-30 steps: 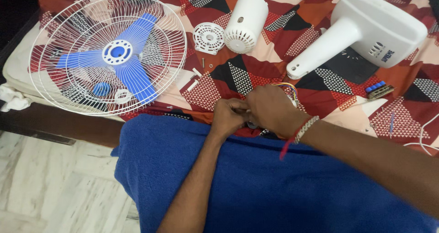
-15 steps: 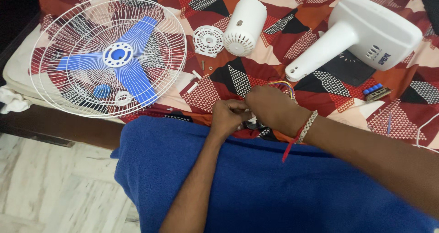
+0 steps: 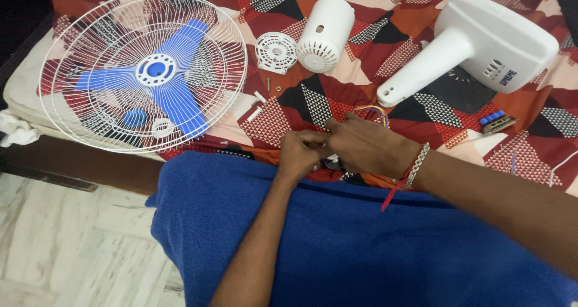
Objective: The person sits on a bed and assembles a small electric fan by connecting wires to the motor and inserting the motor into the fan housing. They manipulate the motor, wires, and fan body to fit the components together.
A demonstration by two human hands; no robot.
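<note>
- Head view, nearest first: a blue cloth [image 3: 337, 247] covers the lap and fills the lower frame, with both forearms crossing it toward the bed edge.
- Left hand [image 3: 301, 153] is curled shut, fingertips pinched on something small where it meets the right hand; what it pinches is too hidden to name.
- Right hand [image 3: 367, 145] is closed over the same spot, knuckles up, a metal bracelet and red thread [image 3: 409, 173] at the wrist. A small dark part [image 3: 332, 161] peeks from under the two hands.
- Compared with the pictures of a second and half a second ago, the hands sit in the same place at the cloth's edge, pressed together the same way; only the camera has shifted slightly. I judge this as fine fingerwork going on, not a reach or a carry.
- Coloured wires [image 3: 374, 109] loop out just beyond the right hand, toward the neck of the white fan stand [image 3: 481, 48].
- Small screws and white pins [image 3: 260, 102] lie loose on the patterned bedspread [image 3: 289, 111], just ahead of the left hand, easy to brush.
- To the left, the white fan guard with the blue blade [image 3: 144, 72] overhangs the bed's edge, beside the marble floor [image 3: 66, 247].
- Farther back lie a round vented cap [image 3: 276, 51] and the white motor cover [image 3: 325, 33], touching or nearly so.
- A blue push-button switch block [image 3: 497, 120] lies to the right, well apart from the hands.
- Open bedspread shows between the hands and the motor cover.
</note>
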